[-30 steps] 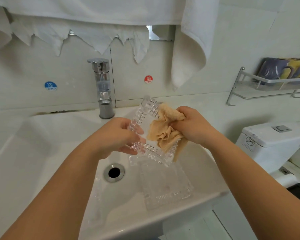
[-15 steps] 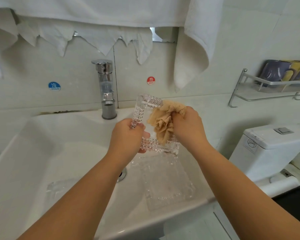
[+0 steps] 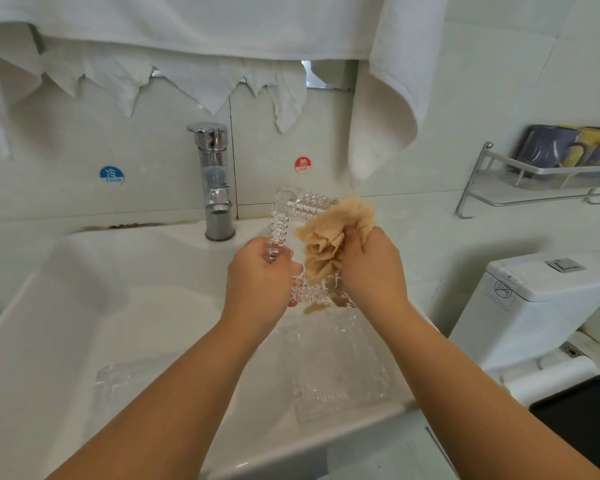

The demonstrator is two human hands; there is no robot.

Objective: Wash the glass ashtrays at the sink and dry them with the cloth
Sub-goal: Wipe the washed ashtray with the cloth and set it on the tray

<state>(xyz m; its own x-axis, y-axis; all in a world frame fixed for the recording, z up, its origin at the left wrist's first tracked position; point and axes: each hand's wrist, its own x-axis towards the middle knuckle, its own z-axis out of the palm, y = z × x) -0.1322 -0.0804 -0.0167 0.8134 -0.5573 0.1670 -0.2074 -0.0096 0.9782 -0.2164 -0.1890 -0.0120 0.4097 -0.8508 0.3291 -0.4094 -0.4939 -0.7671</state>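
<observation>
Above the white sink (image 3: 42,341) I hold a square, ridged glass ashtray (image 3: 300,207) on edge, its hollow facing me. My left hand (image 3: 258,275) grips its left rim. My right hand (image 3: 373,268) holds a crumpled tan cloth (image 3: 329,242) pressed into the hollow of the ashtray. A second glass ashtray (image 3: 336,368) lies flat in the basin below my hands, at the right. A third clear ashtray (image 3: 118,382) lies in the basin at the left, partly hidden by my left forearm.
A chrome tap (image 3: 215,181) stands at the back of the sink, with cold and hot stickers beside it. White towels (image 3: 388,98) hang overhead. A toilet cistern (image 3: 537,303) stands to the right, under a metal wall shelf (image 3: 534,178) with mugs.
The ashtray has been turned more upright and lifted slightly. My right hand has worked the cloth round inside it. The view has shifted, revealing the left ashtray in the basin.
</observation>
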